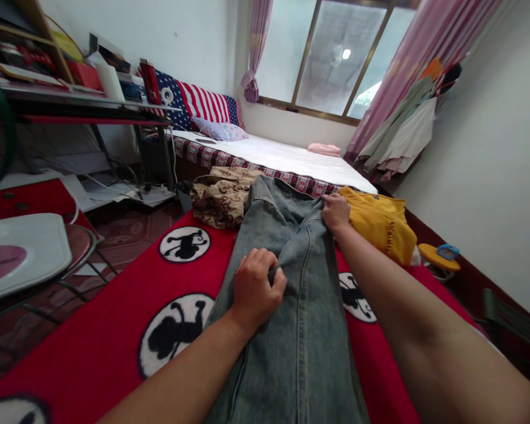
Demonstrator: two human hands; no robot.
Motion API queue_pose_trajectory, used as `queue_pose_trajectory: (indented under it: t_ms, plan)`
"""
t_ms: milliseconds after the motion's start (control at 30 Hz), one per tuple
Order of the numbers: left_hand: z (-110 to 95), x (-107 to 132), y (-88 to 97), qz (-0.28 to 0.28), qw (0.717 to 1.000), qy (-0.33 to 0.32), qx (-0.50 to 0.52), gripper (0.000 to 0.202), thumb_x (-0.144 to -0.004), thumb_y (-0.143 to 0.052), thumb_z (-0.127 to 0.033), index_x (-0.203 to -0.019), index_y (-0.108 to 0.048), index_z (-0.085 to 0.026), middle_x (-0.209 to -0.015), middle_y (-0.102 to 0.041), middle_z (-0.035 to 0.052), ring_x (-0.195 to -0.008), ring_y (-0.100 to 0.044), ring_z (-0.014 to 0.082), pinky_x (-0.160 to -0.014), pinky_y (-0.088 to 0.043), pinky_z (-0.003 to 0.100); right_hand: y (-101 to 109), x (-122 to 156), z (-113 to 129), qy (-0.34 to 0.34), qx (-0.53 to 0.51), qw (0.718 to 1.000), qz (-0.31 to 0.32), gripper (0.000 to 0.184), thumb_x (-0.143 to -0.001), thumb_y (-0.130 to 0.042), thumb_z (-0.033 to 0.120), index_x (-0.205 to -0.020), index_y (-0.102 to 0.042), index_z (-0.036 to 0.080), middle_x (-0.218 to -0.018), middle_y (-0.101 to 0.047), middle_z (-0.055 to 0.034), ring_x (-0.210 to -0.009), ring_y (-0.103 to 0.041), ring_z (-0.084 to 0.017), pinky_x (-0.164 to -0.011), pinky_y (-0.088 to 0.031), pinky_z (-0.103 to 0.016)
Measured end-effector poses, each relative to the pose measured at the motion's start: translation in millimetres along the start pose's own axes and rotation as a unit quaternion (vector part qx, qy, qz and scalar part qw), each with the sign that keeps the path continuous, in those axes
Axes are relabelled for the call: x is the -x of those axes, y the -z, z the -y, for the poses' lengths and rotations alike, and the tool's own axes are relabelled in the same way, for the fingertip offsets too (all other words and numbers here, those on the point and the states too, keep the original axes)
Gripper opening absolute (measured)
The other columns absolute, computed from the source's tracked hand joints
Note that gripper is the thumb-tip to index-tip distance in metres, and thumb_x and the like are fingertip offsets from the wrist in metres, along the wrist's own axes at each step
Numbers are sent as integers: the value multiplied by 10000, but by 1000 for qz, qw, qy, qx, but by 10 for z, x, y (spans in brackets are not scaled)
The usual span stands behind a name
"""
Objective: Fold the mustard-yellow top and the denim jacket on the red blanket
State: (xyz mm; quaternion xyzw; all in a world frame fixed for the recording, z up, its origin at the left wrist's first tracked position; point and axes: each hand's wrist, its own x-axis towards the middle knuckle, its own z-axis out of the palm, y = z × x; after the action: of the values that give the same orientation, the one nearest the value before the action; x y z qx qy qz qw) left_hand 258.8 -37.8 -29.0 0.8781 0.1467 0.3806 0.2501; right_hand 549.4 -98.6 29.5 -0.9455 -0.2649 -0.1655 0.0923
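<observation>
The left hand (256,288) is closing on a fold of the heavy but limp blue jeans (291,353) lying on the red blanket (115,288); the right hand (335,212) is gripping the firmer side seam near the waist, a good place to hold.

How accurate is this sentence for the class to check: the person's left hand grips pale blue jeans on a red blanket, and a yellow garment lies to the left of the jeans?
Wrong on one point: the head view shows the yellow garment lying to the right of the pale blue jeans, not the left. The rest stands: the left hand grips them on the red blanket.
</observation>
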Motion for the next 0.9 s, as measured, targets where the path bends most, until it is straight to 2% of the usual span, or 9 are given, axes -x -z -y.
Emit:
queue_pose_trajectory:
  t_ms: [133, 233, 333, 467, 567, 667, 767, 800, 900]
  plan:
    - [59, -41, -41, 27, 992, 68, -100, 78, -784, -557, -198, -740, -495, -213, -867, -588, 41, -918, -518, 235, -814, -390, 385, -335, 211, 119, 3, -19, 996, 85, 484, -990, -340, 394, -1402, -499, 198, -1475, -447, -121, -1322, -426, -316, -1078, -345, -495]
    - [90, -42, -83, 64, 982, 95, -149, 53, -772, -577, -222, -742, -536, -209, -936, -604, 53, -961, -516, 245, -818, -386, 385, -454, 363, 176, -14, -25, 989, 142, 600, -976, -366, 459, -1506, -333, 180, -1571, -283, -160, -1387, -346, -377, -1074, -318, -585]
    - [106, -28, -104, 69, 979, 101, -163, 44, -778, -592, -246, -774, -571, -208, -974, -607, 55, -985, -513, 248, -818, -385, 382, -279, 523, 197, -5, -27, 987, 156, 607, -968, -400, 448, -1509, -326, 182, -1604, -173, -177, -1442, -239, -382, -1101, -264, -601]
    - [122, -22, -110, 64, 980, 100, -159, 78, -814, -602, -281, -790, -589, -208, -983, -613, 54, -995, -515, 248, -832, -389, 382, 8, 1085, 209, 140, -68, 986, 61, 626, -967, -366, 511, -1507, -319, 198, -1599, -220, -134, -1464, -218, -301, -1144, -226, -555]
    - [139, -34, -111, 64, 981, 106, -151, 104, -840, -599, -298, -794, -602, -206, -977, -623, 55, -995, -526, 251, -850, -399, 390, -26, 1627, 233, 222, -84, 969, 73, 674, -962, -339, 557, -1537, -235, 223, -1596, -244, -98, -1472, -209, -254, -1166, -201, -532]
    - [171, -52, -103, 72, 981, 107, -145, 132, -850, -600, -308, -773, -606, -201, -960, -630, 61, -1002, -540, 267, -857, -419, 408, -146, 1908, 269, 218, -80, 967, 106, 716, -958, -351, 564, -1549, -191, 195, -1611, -185, -95, -1490, -144, -236, -1190, -139, -506]
    - [226, -67, -76, 77, 986, 106, -108, 107, -831, -633, -301, -845, -614, -197, -980, -631, 70, -1024, -556, 279, -879, -443, 419, -139, 1954, 261, 207, -89, 967, 119, 691, -966, -366, 524, -1548, -198, 192, -1612, -177, -98, -1491, -132, -234, -1192, -137, -496]
    - [251, -68, -62, 80, 988, 106, -80, 145, -813, -657, -284, -919, -614, -194, -1013, -628, 73, -1024, -567, 272, -889, -453, 416, -102, 1974, 236, 212, -97, 965, 124, 676, -970, -371, 497, -1548, -201, 190, -1610, -185, -103, -1490, -137, -233, -1190, -154, -490]
    - [341, -42, 8, 103, 991, 83, 34, 474, -742, -720, -191, -1183, -547, -187, -1184, -574, 92, -1023, -605, 232, -927, -483, 393, 55, 2178, 72, 245, -124, 951, 140, 597, -981, -368, 399, -1533, -257, 203, -1603, -214, -104, -1484, -170, -231, -1179, -205, -490]
